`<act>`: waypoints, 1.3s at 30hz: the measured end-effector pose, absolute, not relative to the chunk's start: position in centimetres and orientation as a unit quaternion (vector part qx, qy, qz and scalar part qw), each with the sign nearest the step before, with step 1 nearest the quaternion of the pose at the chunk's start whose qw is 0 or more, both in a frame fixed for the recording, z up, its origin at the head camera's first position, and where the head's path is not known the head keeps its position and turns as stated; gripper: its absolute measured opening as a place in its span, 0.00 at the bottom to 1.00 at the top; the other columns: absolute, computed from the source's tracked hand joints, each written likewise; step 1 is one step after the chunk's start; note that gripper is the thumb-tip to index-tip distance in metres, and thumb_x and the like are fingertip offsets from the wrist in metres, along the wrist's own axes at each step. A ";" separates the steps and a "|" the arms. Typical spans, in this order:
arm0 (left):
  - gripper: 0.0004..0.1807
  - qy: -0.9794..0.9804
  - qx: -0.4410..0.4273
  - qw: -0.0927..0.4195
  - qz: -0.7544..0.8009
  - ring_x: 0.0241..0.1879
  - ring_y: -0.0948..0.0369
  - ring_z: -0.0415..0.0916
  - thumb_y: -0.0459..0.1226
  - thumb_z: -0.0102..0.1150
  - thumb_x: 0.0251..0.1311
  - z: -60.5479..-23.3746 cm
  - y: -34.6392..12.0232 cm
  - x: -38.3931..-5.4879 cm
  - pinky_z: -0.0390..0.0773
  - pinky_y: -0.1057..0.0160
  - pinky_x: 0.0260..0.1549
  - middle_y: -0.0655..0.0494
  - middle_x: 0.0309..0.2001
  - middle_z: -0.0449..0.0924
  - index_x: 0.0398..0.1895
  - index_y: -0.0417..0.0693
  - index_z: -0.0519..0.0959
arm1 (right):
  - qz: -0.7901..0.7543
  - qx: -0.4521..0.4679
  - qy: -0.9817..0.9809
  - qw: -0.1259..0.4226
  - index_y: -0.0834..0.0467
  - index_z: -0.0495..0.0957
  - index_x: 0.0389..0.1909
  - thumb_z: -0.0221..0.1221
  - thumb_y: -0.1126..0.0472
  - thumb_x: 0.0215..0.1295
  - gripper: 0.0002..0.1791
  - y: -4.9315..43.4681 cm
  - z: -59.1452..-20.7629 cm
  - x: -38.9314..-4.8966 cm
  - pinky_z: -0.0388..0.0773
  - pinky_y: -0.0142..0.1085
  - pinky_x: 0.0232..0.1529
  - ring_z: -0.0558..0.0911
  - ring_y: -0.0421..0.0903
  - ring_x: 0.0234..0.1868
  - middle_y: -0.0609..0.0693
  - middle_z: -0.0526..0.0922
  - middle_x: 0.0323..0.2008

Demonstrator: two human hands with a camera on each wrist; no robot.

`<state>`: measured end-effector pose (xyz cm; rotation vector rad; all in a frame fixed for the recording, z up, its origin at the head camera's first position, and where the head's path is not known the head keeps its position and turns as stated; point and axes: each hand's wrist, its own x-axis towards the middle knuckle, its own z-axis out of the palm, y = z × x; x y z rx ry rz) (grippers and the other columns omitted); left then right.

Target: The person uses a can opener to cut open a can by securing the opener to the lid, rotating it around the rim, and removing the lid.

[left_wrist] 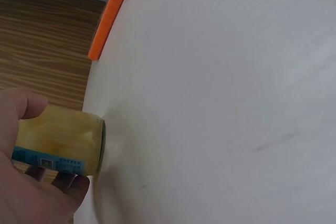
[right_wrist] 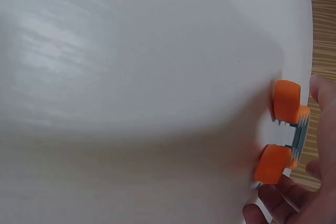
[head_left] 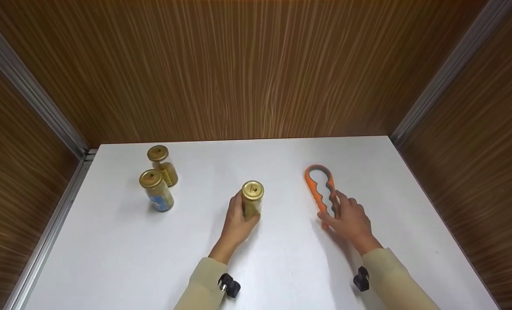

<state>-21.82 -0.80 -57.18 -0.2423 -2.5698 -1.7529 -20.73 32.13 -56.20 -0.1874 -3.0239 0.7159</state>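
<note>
Brown wood-grain walls (head_left: pixel 256 69) stand behind and beside the smooth white table (head_left: pixel 282 267), which I watch from far away through the cameras. At its right side is an orange-and-grey looped tool (head_left: pixel 313 189) with wavy inner edges; the right hand (head_left: pixel 351 221) has thumb and fingers curled round its near end. I judge it light and somewhat springy, so I would hold there. At the centre, the left hand (head_left: pixel 237 224) is clamped round a gold-lidded glass jar (head_left: pixel 251 204). It should be heavier, fragile, perhaps slippery; I would grasp its middle, below the lid. Two similar gold-lidded jars (head_left: pixel 159 198) stand at the left.
</note>
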 end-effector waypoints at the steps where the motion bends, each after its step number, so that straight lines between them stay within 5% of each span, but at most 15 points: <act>1: 0.44 -0.824 -0.079 0.015 -0.561 0.66 0.45 0.65 0.35 0.67 0.58 -57.2 -0.9 -21.9 0.65 0.42 0.66 0.44 0.65 0.64 0.75 0.47 0.55 | 0.231 -0.059 -0.971 0.018 0.53 0.60 0.75 0.62 0.29 0.56 0.51 32.1 -56.2 -20.7 0.75 0.52 0.38 0.74 0.58 0.49 0.58 0.74 0.44; 7: 0.41 -0.822 -0.066 0.032 -0.564 0.59 0.52 0.71 0.41 0.76 0.51 -57.6 -1.2 -22.1 0.73 0.49 0.61 0.51 0.60 0.70 0.67 0.52 0.63 | 0.228 -0.051 -0.972 0.031 0.51 0.65 0.71 0.65 0.32 0.55 0.46 31.8 -56.3 -20.9 0.68 0.42 0.30 0.75 0.55 0.42 0.53 0.74 0.35; 14: 0.44 -0.830 -0.023 0.040 -0.555 0.62 0.45 0.73 0.47 0.79 0.47 -57.6 -0.6 -22.0 0.70 0.45 0.62 0.39 0.61 0.74 0.59 0.51 0.57 | 0.211 -0.059 -0.975 0.023 0.53 0.64 0.72 0.68 0.35 0.53 0.49 31.2 -56.4 -20.9 0.70 0.46 0.34 0.74 0.55 0.43 0.53 0.76 0.38; 21: 0.50 -0.828 -0.045 -0.017 -0.558 0.68 0.43 0.64 0.32 0.68 0.50 -56.8 -0.8 -21.2 0.62 0.41 0.67 0.39 0.66 0.66 0.73 0.56 0.49 | 0.200 -0.067 -0.977 0.010 0.54 0.65 0.71 0.67 0.39 0.55 0.45 31.1 -56.0 -21.0 0.72 0.51 0.37 0.74 0.58 0.47 0.57 0.76 0.44; 28: 0.41 -0.855 -0.053 0.009 -0.516 0.61 0.46 0.70 0.42 0.74 0.50 -57.1 -0.8 -20.8 0.69 0.43 0.61 0.44 0.57 0.73 0.68 0.47 0.65 | 0.174 -0.095 -0.980 -0.011 0.64 0.64 0.70 0.59 0.26 0.56 0.54 31.4 -55.7 -21.1 0.75 0.60 0.43 0.73 0.65 0.55 0.66 0.74 0.53; 34: 0.40 -0.852 -0.030 0.020 -0.522 0.59 0.49 0.73 0.47 0.78 0.47 -57.4 -0.1 -21.2 0.72 0.47 0.60 0.47 0.56 0.75 0.61 0.48 0.66 | 0.187 -0.103 -0.976 -0.047 0.59 0.72 0.48 0.63 0.32 0.55 0.36 31.9 -55.4 -21.5 0.71 0.46 0.33 0.75 0.56 0.42 0.57 0.74 0.39; 39: 0.43 -0.834 -0.036 0.004 -0.551 0.63 0.45 0.70 0.46 0.76 0.50 -57.8 0.2 -21.3 0.68 0.44 0.63 0.39 0.60 0.72 0.62 0.51 0.56 | 0.219 -0.095 -0.968 -0.082 0.60 0.70 0.50 0.65 0.40 0.56 0.32 32.4 -55.3 -21.7 0.67 0.41 0.32 0.75 0.51 0.35 0.54 0.76 0.35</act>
